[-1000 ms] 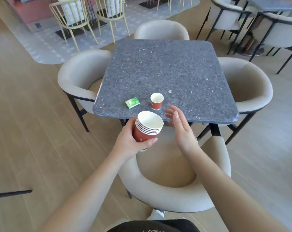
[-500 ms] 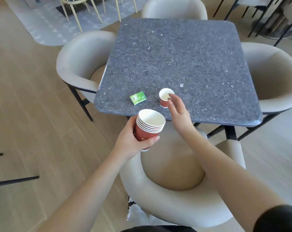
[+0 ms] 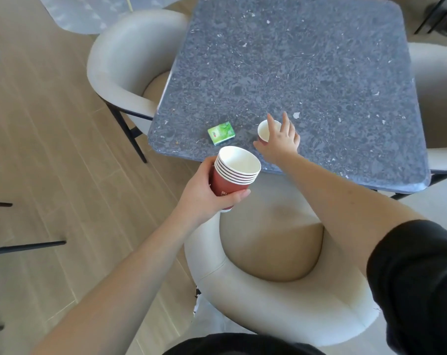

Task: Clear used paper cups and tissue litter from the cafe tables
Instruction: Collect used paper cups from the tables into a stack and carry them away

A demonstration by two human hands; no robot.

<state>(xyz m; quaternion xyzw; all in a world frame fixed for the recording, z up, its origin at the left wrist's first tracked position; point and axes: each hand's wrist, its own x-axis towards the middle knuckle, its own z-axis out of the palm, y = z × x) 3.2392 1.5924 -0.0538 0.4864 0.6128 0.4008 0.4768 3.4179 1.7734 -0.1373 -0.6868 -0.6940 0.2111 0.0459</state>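
Head view: right hand (image 3: 278, 142) around paper cup (image 3: 264, 130).

Bright daylight, soft shadows, wide-angle edge distortion, slight overall softness.

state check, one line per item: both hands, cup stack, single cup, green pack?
left hand: grips the stack of cups, held off the table
stack of cups: nested, upright, top cup looks empty
right hand: around the single cup, two fingers raised; grip not clear
single cup: upright on the table, looks empty
green tissue pack: lying flat on the table, untouched
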